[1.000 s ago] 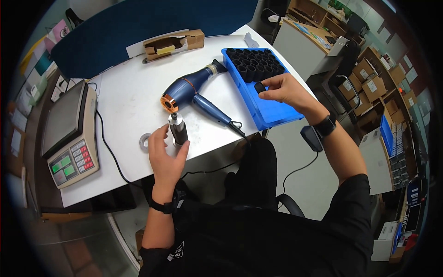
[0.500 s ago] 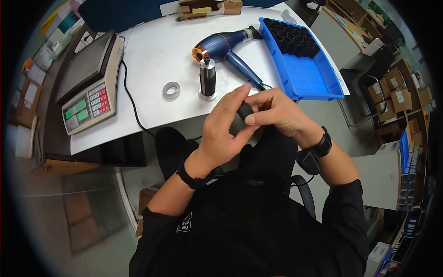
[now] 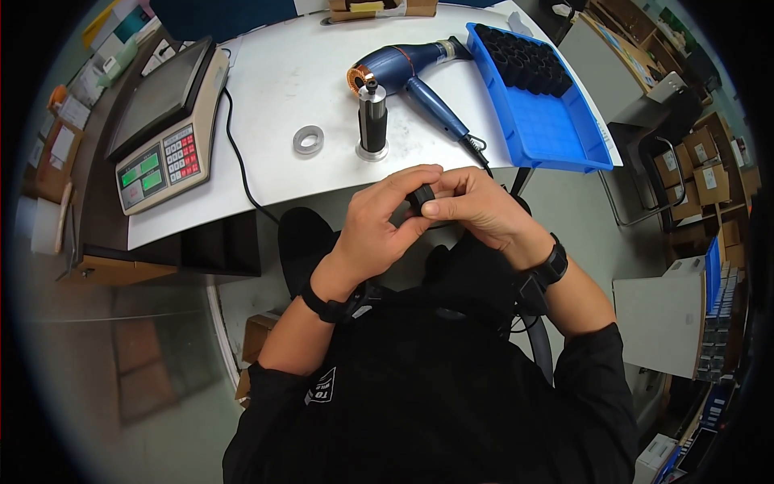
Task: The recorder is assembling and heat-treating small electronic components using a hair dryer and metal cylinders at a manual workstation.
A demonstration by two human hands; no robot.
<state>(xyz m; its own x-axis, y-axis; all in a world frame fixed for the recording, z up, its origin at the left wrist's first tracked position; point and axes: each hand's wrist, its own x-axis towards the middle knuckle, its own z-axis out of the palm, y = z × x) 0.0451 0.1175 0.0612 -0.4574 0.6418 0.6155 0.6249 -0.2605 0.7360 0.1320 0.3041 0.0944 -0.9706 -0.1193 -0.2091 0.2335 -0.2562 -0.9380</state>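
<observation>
Pinching a short black cylinder (image 3: 421,198) between thumb and fingers of the right hand (image 3: 481,208), just in front of the near edge of the white table (image 3: 270,153). Curling the left hand (image 3: 375,219), half open, about its other side; cannot tell whether touching it. Facing, behind that edge, a silver-and-black post (image 3: 372,121) standing upright and, to its left, a pale grey ring (image 3: 299,146). Flanked by a weighing scale (image 3: 181,153) at the left edge and a blue tray (image 3: 556,125) along the right edge. Beyond, seeing a blue hair dryer (image 3: 401,64), black open-topped cups (image 3: 522,64) packed into the tray's far half, then a cardboard box (image 3: 379,9) by the far edge.
</observation>
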